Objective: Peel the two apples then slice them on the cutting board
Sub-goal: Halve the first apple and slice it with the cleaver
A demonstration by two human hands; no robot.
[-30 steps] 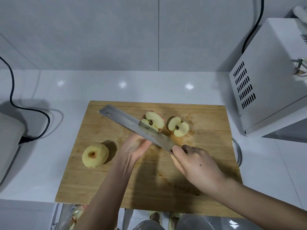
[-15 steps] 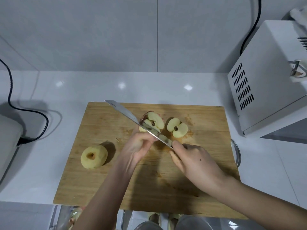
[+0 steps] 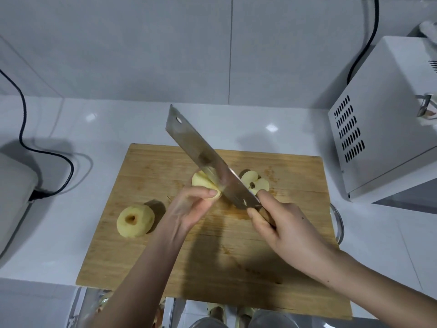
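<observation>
The right hand [image 3: 283, 223] curls round the handle of the cleaver [image 3: 196, 147]. The left hand [image 3: 191, 207] pinches an apple half [image 3: 201, 180] under the tilted blade, mid cutting board [image 3: 165, 268]. A peeled apple [image 3: 135, 220] sits near its left edge, and a second half [image 3: 256, 179] lies behind the blade.

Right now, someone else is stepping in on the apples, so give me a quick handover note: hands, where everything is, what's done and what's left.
Left hand: pinches the held apple half down on the cutting board.
Right hand: grips the cleaver, blade slanted across that half.
Second apple half: cut face up, just right of the blade.
Whole peeled apple: on the board's left side.
Done: both apples look peeled, one is halved.
Left: slice both halves, then halve and slice the whole one.
</observation>
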